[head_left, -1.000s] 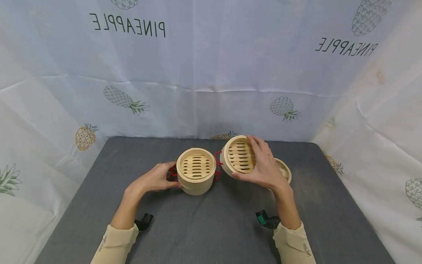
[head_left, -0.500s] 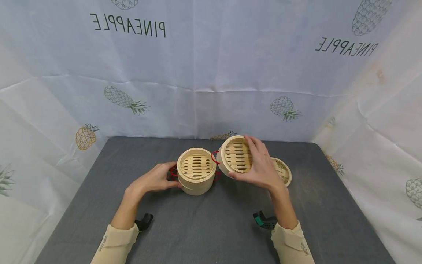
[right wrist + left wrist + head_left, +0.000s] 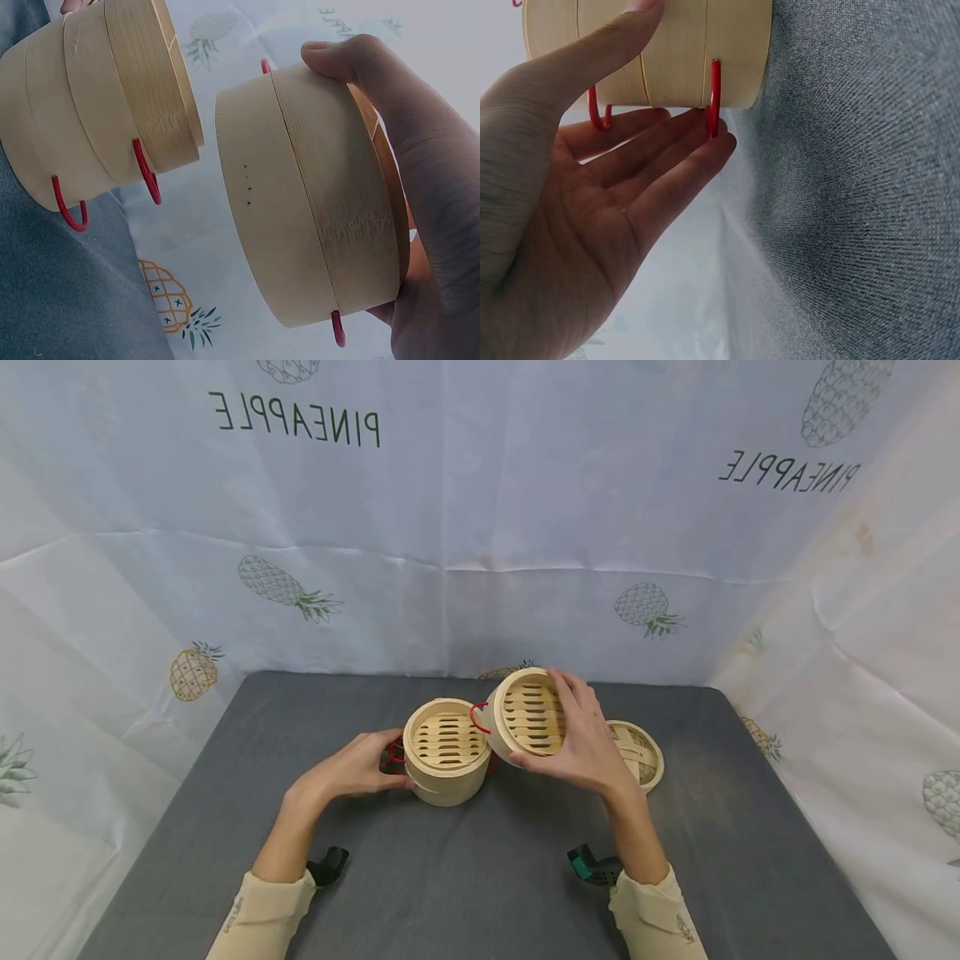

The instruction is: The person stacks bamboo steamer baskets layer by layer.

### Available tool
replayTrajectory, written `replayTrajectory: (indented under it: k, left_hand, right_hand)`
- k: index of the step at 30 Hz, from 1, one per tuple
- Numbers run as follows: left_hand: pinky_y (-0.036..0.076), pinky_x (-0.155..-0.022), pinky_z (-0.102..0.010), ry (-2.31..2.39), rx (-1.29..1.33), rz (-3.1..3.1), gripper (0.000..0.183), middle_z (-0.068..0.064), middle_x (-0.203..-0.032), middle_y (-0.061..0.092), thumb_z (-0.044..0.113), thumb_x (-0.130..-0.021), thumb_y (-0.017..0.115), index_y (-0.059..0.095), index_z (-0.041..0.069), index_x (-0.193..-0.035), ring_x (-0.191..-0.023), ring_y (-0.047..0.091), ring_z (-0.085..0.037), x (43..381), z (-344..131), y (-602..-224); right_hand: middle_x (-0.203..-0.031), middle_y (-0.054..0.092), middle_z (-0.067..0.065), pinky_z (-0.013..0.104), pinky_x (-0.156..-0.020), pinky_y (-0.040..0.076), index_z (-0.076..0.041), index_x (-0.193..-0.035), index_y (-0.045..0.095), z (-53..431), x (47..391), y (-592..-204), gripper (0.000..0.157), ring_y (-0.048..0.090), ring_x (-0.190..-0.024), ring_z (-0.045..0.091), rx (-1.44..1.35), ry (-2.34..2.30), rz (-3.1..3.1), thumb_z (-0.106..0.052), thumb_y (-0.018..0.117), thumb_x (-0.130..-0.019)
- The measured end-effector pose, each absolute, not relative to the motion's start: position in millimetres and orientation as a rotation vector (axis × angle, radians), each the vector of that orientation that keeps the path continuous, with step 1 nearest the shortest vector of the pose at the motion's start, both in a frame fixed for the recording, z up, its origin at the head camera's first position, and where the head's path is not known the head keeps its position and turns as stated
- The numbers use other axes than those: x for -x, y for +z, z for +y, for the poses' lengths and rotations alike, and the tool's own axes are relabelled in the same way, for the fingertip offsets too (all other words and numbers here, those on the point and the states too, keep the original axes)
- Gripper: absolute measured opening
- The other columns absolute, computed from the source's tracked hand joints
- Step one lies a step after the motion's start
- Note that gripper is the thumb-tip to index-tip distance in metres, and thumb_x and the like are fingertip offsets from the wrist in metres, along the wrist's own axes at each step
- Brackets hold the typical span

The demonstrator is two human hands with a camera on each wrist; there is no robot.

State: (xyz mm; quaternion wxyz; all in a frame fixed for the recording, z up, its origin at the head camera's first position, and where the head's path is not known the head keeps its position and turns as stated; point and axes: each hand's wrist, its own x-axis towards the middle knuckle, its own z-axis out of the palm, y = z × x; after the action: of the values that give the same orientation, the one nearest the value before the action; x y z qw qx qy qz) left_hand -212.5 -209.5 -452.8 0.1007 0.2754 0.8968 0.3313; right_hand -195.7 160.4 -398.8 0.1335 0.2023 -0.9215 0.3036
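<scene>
A stack of two round bamboo steamer baskets (image 3: 448, 783) stands on the dark table. At its left side my left hand (image 3: 358, 766) holds it, thumb in front and fingers behind, near the red wire handles (image 3: 716, 97). My right hand (image 3: 588, 739) grips another bamboo steamer basket (image 3: 307, 202) by its rim, thumb on the near side and fingers over the far side. This basket is raised and tilted, its slatted face toward the head camera, right beside the stack's upper edge. In the right wrist view a gap separates it from the stack (image 3: 90, 97).
A round woven bamboo lid (image 3: 647, 760) lies on the table (image 3: 480, 885) behind the right hand, which partly hides it. A pale cloth (image 3: 480, 510) printed with pineapples hangs behind the table. Black wrist devices (image 3: 327, 866) sit under both forearms.
My right hand has carried the tilted basket leftward, closer to the stack, and more of the lid shows. The left hand and the stack have barely moved.
</scene>
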Motion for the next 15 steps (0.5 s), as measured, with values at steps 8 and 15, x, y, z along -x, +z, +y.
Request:
replayTrajectory:
  k: [8,15]
  left_hand:
    - [0.063,-0.084,-0.037,0.981,-0.797,2.643,0.07,-0.009,-0.114,0.077,0.03,-0.09,0.091,0.061,-0.005,-0.142,-0.099,0.073,-0.017,212.0,-208.7,-453.0]
    - [0.061,-0.083,-0.032,0.983,-0.805,2.642,0.07,-0.009,-0.115,0.076,0.03,-0.09,0.091,0.061,-0.004,-0.142,-0.099,0.074,-0.018,213.1,-208.3,-453.3]
  right_hand:
    - [-0.169,0.038,0.016,0.072,-0.118,0.04,-0.02,-0.174,0.027,154.9,196.5,-398.0,0.127,0.039,-0.154,0.041,-0.613,0.888,-2.68,-0.06,0.089,-0.07]
    - [-0.169,0.038,0.015,0.071,-0.12,0.04,-0.022,-0.174,0.026,150.6,197.7,-397.2,0.129,0.039,-0.155,0.04,-0.612,0.904,-2.67,-0.059,0.091,-0.069]
